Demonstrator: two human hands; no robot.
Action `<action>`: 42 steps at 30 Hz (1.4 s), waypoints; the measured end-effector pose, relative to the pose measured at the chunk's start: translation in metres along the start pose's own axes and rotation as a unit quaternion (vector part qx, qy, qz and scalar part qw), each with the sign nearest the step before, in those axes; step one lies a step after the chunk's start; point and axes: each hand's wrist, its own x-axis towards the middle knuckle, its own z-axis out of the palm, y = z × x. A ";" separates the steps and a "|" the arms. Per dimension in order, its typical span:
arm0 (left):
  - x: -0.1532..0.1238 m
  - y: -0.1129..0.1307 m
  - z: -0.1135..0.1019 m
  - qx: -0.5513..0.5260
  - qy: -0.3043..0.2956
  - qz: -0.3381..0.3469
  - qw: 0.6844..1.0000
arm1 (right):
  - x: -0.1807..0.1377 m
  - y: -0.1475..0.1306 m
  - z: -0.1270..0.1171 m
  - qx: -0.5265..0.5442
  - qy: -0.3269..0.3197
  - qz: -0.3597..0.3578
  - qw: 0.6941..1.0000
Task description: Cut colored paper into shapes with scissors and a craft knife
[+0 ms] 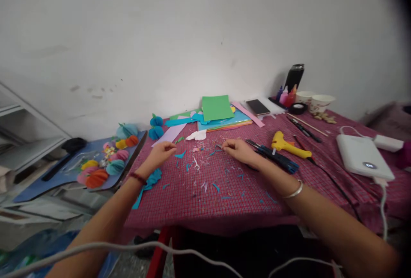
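Observation:
My left hand (163, 153) is over the left part of the table, fingers closed in a pinch. What it holds, if anything, is too small to name. Close by lie a small green paper scrap (180, 139) and a blue scrap (180, 155). My right hand (238, 150) is also closed in a pinch; a tiny greyish bit shows at its fingertips, its kind unclear. Between the hands, blue, white and pink paper scraps (196, 163) are strewn over the checked red cloth (186, 201). A crumpled white piece (196, 135) lies just beyond them.
Green paper (218, 107) tops a stack of coloured sheets at the back. A yellow glue gun (290, 146), a white power bank (364, 158), paper cups (321, 103) and a black bottle (294, 77) stand or lie rightward. Paper balls (97, 178) rest on a blue board leftward. A white cable (128, 247) crosses the foreground.

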 end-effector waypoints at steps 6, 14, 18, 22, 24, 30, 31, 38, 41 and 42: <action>0.097 0.024 0.075 0.064 0.065 -0.027 0.995 | -0.011 0.014 0.001 0.045 0.031 0.000 0.999; 0.121 0.059 0.082 0.032 0.089 0.004 0.995 | -0.008 0.012 0.002 0.044 0.128 0.037 0.990; 0.083 0.093 0.103 -0.071 0.076 0.046 0.994 | -0.005 0.010 0.008 0.095 0.127 -0.020 0.987; 0.051 0.126 0.127 -0.184 0.041 0.057 0.980 | -0.006 -0.001 0.011 0.196 0.079 -0.035 0.977; 0.047 0.135 0.133 -0.219 0.049 0.060 0.973 | -0.004 -0.003 0.010 0.255 0.094 -0.018 0.962; 0.047 0.143 0.136 -0.268 0.097 0.084 0.955 | -0.001 0.014 -0.037 0.334 0.230 0.021 0.914; 0.045 0.145 0.136 -0.262 0.078 0.096 0.957 | -0.004 0.018 -0.050 0.348 0.258 0.023 0.901; -0.014 0.166 0.136 -0.129 -0.168 0.289 0.934 | -0.023 0.024 -0.104 0.463 0.358 0.078 0.807; -0.062 0.165 0.135 -0.005 -0.163 0.378 0.911 | -0.033 0.013 -0.102 0.410 0.293 0.106 0.857; -0.078 0.162 0.136 0.037 -0.154 0.409 0.898 | -0.041 0.007 -0.102 0.374 0.255 0.108 0.885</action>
